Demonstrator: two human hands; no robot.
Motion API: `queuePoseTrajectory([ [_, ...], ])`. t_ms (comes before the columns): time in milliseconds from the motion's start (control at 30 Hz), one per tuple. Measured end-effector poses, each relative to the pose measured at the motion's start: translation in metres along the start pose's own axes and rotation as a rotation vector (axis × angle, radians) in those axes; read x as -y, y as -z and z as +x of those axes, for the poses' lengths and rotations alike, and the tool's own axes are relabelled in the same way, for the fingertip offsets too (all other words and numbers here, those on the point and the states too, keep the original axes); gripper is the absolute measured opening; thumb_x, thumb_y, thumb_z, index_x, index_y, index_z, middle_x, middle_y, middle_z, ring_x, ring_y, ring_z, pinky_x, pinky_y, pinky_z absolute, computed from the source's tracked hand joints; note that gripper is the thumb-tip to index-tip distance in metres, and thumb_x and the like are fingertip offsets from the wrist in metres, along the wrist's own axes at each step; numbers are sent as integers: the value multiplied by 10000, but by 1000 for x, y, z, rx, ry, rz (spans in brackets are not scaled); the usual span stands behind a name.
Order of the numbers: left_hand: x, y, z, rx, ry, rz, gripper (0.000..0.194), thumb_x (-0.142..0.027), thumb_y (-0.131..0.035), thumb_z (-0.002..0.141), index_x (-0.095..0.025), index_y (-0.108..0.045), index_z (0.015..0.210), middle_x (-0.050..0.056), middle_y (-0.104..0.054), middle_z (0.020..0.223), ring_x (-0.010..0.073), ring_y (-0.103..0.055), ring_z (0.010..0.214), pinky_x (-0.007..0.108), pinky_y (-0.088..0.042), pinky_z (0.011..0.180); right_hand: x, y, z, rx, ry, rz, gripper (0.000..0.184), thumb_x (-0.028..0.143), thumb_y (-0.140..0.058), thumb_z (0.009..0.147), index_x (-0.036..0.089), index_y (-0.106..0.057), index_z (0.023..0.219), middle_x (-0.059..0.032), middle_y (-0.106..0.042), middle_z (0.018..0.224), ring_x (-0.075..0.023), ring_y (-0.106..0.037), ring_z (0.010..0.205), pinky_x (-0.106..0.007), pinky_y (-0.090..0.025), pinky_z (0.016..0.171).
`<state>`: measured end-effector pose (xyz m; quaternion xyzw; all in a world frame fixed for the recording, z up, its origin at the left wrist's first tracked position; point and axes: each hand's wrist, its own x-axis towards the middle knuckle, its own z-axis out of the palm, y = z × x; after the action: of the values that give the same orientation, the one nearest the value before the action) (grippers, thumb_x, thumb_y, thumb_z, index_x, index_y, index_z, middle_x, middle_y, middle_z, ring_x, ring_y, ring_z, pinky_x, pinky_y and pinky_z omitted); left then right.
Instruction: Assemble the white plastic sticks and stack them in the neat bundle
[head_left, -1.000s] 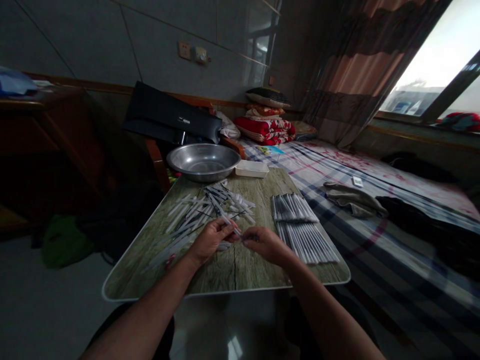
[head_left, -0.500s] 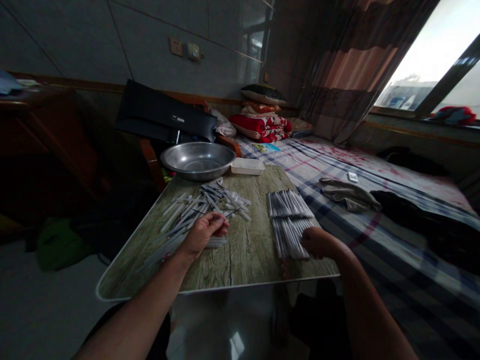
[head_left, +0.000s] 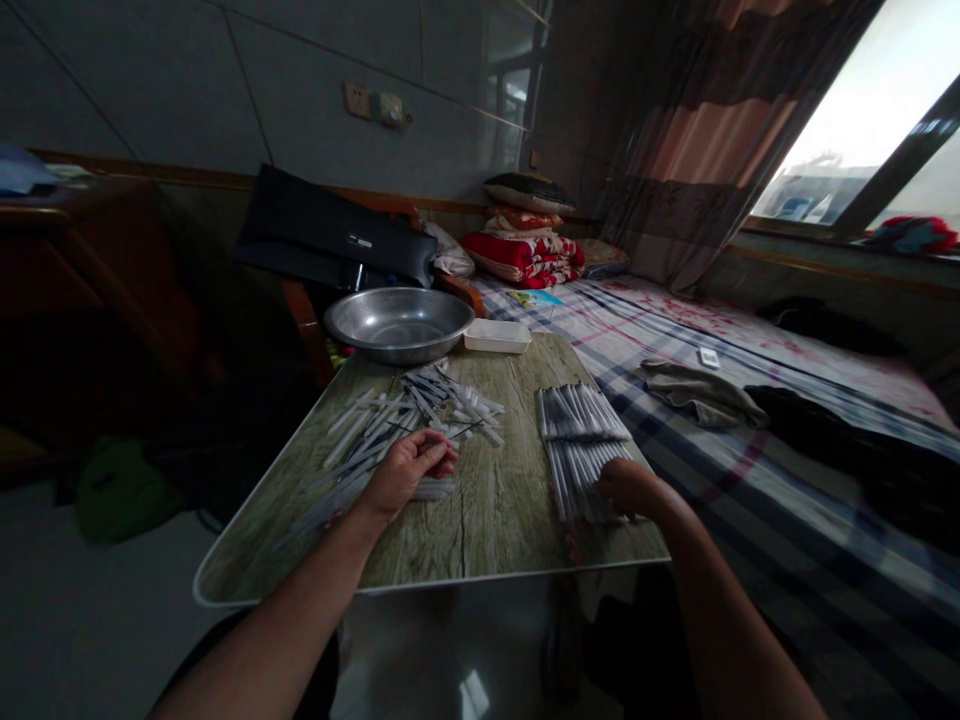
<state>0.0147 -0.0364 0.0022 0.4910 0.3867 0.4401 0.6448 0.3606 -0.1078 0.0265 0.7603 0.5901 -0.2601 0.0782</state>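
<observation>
I've got the loose white plastic sticks in a messy heap on the left half of the tabletop, many lying crossed, with dark thin parts showing among them. My left hand sits at the near edge of that heap, fingers curled, and I can't tell from this view whether it's gripping a stick. My right hand is well apart from it, curled against the near end of the neat sticks, which lie side by side in two tight rows on the right half of the table. I can't tell whether it's clamped on any of them. Bare wood-patterned tabletop separates the heap from the rows. Just past the far edge of the table sit a steel basin and a small white plastic tray, close beside each other. Behind the basin, a flat black panel leans on a wooden chair. To the right, a checked bedsheet holds a grey cloth, a black garment and a small white card. Red floral bedding is stacked at the far end, below a striped curtain and beside a bright window.
</observation>
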Motion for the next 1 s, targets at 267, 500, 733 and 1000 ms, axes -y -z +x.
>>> queuePoseTrajectory([
  [267,-9,8,7,-270,-192,-84,353,-426,-765,656,-150,-620,823,28,-702,711,117,-611,553,238,-499,554,10,10,0,-230,103,-7,295,230,-475,893,155,-583,628,-36,-596,532,-100,-494,462,-227,-304,488],
  [500,-12,22,17,-473,-203,-192,343,-385,-745,622,-151,-613,836,5,-688,677,98,-588,523,190,-457,487,79,-2,7,-450,478,118,197,220,-481,869,146,-651,802,-49,-662,705,-140,-580,649,-240,-340,603],
  [733,-11,25,21,-503,-209,-213,340,-384,-729,637,-152,-618,860,-1,-686,679,85,-576,512,181,-448,485,144,-37,24,-401,740,89,174,122,-504,843,142,-673,883,-88,-687,916,-189,-610,902,-293,-415,847],
  [1000,-11,31,18,-495,-205,-203,331,-392,-728,650,-162,-621,862,-6,-686,690,79,-572,513,179,-430,497,174,-53,38,-495,849,73,300,69,-498,816,134,-655,1064,-112,-630,1181,-235,-519,1123,-372,-366,1015],
])
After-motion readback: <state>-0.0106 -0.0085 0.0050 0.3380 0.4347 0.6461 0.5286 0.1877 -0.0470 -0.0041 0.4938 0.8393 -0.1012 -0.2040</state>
